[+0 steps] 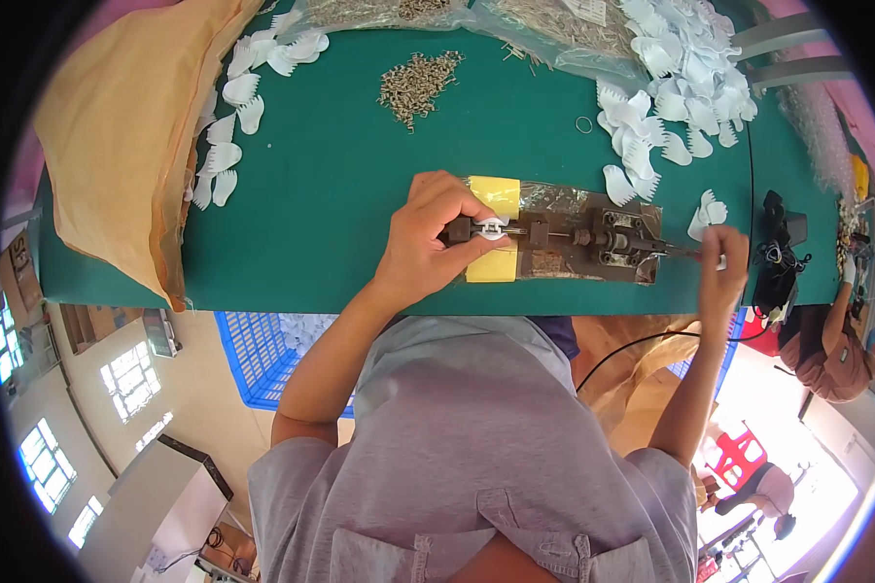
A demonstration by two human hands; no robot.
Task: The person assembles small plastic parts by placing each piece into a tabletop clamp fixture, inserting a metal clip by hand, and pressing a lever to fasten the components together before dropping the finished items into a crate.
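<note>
A metal hand press [578, 238], like a push toggle clamp on a brown base plate, lies across the green table in front of me. Thumb and fingers of my left hand [423, 243] pinch a small white plastic piece [492, 229] at the left end of the press. A yellow sheet [494, 267] shows beneath that end. My right hand [722, 272] is closed around the end of the press's lever [681, 252], slightly blurred. Just beyond it lie a few loose white toothed plastic pieces [710, 212]. The fingers hide part of the held piece.
Small brass-coloured metal parts [418, 85] are heaped at the back. White pieces [685, 73] pile up at back right, and others [224, 155] line a brown paper sack [131, 126] at left. A blue crate [258, 364] stands below the edge. A co-worker [831, 355] is at far right.
</note>
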